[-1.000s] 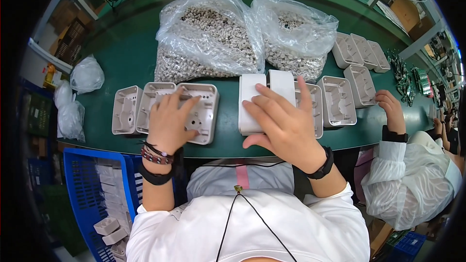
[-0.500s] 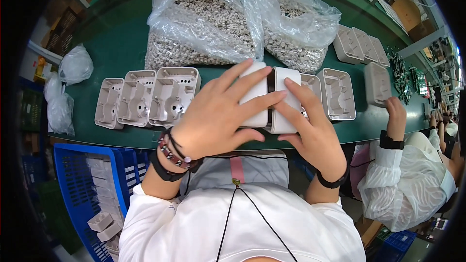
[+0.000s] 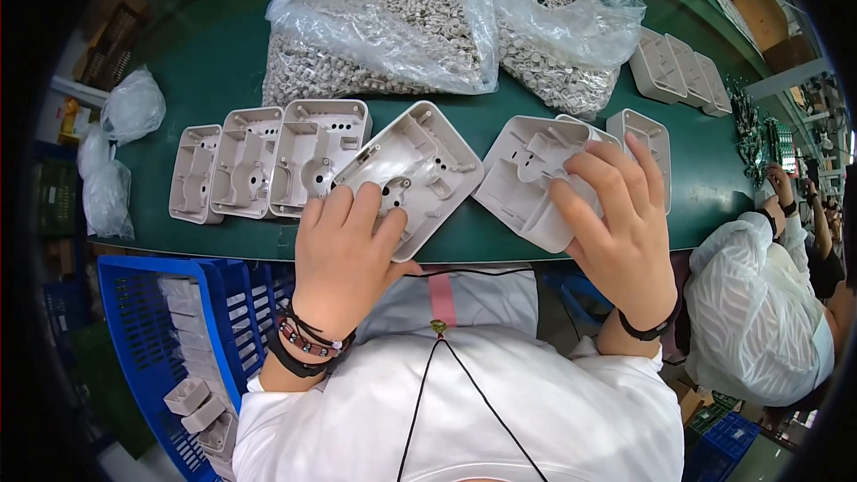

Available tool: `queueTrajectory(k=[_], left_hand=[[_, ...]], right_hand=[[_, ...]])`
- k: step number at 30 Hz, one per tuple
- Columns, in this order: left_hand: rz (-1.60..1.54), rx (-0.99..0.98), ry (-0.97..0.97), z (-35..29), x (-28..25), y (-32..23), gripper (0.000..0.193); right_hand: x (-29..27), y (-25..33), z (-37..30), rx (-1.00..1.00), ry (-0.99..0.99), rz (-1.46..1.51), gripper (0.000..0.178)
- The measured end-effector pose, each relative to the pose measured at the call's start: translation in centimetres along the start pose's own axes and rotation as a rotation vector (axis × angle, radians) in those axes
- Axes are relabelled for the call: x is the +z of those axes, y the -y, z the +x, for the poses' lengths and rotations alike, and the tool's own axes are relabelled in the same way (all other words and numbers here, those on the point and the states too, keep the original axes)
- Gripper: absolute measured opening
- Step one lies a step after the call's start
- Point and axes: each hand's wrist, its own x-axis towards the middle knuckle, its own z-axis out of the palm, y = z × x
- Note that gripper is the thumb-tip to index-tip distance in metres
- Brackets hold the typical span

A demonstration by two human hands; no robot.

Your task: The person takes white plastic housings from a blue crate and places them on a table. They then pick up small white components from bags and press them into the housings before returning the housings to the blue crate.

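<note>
My left hand (image 3: pixel 348 245) grips the near left edge of a light grey plastic housing (image 3: pixel 433 156), its fingers over the rim and thumb at the near corner. This housing is turned askew, its hollow side with posts and holes facing up. My right hand (image 3: pixel 625 232) holds a second grey housing (image 3: pixel 527 161) by its right side, fingers curled over the wall. That one is also tilted, hollow side up, and a gap separates the two. Three similar housings (image 3: pixel 245 161) stand in a row beside my left hand. Another housing (image 3: pixel 644 134) sits just beyond my right hand.
Two clear plastic bags (image 3: pixel 379 27) of small grey parts lie at the back of the green table (image 3: pixel 192 45). More housings (image 3: pixel 674 71) stand at the back right, near green circuit boards (image 3: pixel 745 129). A blue crate (image 3: pixel 214 330) is at my left; a co-worker (image 3: pixel 754 295) sits at right.
My hands have moved apart. The two housings under them showed smooth outer faces; hollow sides now show, both askew. The co-worker's hand has drawn away right, and the housing beside it is gone there.
</note>
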Motion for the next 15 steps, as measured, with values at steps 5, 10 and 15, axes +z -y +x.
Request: queueTrajectory(k=[5, 10, 15], left_hand=[[0.092, 0.137, -0.012, 0.8, 0.4, -0.6, 0.025], [-0.077, 0.084, -0.064, 1.1, 2.5, -0.5, 0.02], [-0.13, -0.085, -0.009, 1.0, 2.4, 1.3, 0.017]], right_hand=[[-0.1, 0.1, 1.7, -0.099, 0.095, 0.005, 0.026], [1.0, 2.4, 1.0, -0.175, 0.128, 0.045, 0.025], [3.5, 7.0, -1.6, -0.113, 0.098, 0.085, 0.038]])
